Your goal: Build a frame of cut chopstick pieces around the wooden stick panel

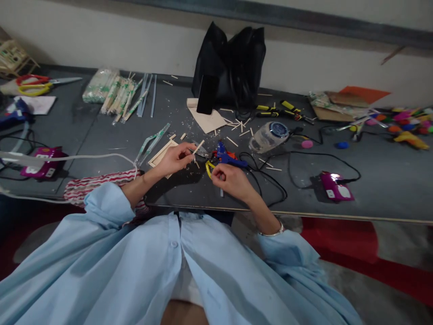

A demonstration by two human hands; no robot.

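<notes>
My left hand [178, 159] pinches a short wooden stick [199, 146] between thumb and fingertips, angled up to the right. Partly under that hand lies a small frame of wooden sticks [158, 156]. My right hand [233, 180] has its fingers closed just above the table; what they hold, if anything, is too small to make out. Beside its fingertips is the yellow handle of a pair of scissors [208, 169], whose blades point left. A blue glue gun [230, 158] lies behind the right hand, partly over the scissors, its black cable trailing right.
Behind stand a black bag [233, 63] and a leaning phone [207, 95]. A clear plastic jar [265, 137] lies right of the glue gun, near yellow-black pliers [270, 113]. Stick bundles [118, 97] lie back left. Purple boxes [334, 186] with cables sit on both sides.
</notes>
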